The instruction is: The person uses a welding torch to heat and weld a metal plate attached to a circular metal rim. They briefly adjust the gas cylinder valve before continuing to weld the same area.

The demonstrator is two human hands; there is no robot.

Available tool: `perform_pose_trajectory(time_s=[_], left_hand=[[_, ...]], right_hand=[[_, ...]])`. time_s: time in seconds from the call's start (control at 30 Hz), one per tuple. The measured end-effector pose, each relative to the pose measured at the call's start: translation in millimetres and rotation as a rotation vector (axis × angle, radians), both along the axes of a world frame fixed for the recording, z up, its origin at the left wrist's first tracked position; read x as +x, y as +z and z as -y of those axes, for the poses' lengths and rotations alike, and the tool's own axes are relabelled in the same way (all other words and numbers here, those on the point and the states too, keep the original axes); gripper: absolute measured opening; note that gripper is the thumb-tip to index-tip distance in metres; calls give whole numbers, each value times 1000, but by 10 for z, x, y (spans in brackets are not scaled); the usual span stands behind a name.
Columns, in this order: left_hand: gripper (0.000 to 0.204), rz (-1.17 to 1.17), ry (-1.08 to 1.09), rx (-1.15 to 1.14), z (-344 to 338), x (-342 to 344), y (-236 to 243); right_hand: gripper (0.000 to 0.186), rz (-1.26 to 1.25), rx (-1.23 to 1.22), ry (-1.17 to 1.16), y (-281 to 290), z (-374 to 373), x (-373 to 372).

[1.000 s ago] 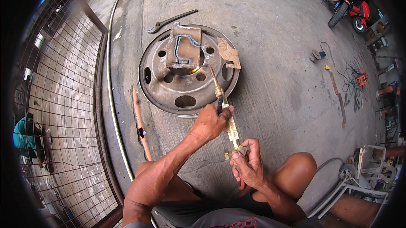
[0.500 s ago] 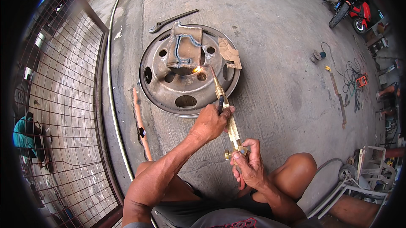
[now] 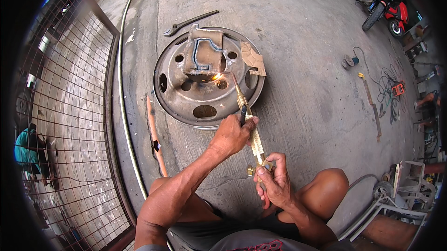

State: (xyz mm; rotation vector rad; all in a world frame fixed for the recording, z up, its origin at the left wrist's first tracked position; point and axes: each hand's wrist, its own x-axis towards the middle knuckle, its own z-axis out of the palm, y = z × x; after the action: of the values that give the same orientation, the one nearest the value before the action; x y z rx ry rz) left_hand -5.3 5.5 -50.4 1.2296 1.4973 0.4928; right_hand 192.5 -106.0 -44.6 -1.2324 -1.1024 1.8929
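A steel wheel (image 3: 170, 99) lies on the floor, bearing a bent metal plate (image 3: 210, 59) with a blue-lined outline and a piece of brown cardboard (image 3: 251, 57). My left hand (image 3: 232, 134) is closed round the middle of a brass torch (image 3: 242, 97); a short black bar shows by my fingers. My right hand (image 3: 275, 183) holds the torch's lower end beside a knurled knob (image 3: 251, 171). At the bent tip an orange flame (image 3: 216, 77) and small sparks touch the plate's near edge.
An adjustable wrench (image 3: 191, 20) lies behind the wheel. A pink tube (image 3: 156, 130) and mesh fence (image 3: 77, 111) are left; a person (image 3: 29, 153) crouches beyond. Right are a grinder (image 3: 349, 60), cables (image 3: 387, 97), motorbikes (image 3: 386, 9), a white metal frame (image 3: 407, 186) and another person's limbs (image 3: 426, 99).
The flame at the plate's edge looks brighter, and small sparks now spray beneath it. My hands and the torch have hardly moved.
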Motion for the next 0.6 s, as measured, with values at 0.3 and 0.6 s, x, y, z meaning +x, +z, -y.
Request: perform_pose_trajectory(time_s=[0.3,0.6], left_hand=[[54,36,28,10,10,15,29],[57,30,33,15,7,9,8]], right_hand=[[38,11,22,5,-15,6,7],[35,7,25,14,-35,8,25]])
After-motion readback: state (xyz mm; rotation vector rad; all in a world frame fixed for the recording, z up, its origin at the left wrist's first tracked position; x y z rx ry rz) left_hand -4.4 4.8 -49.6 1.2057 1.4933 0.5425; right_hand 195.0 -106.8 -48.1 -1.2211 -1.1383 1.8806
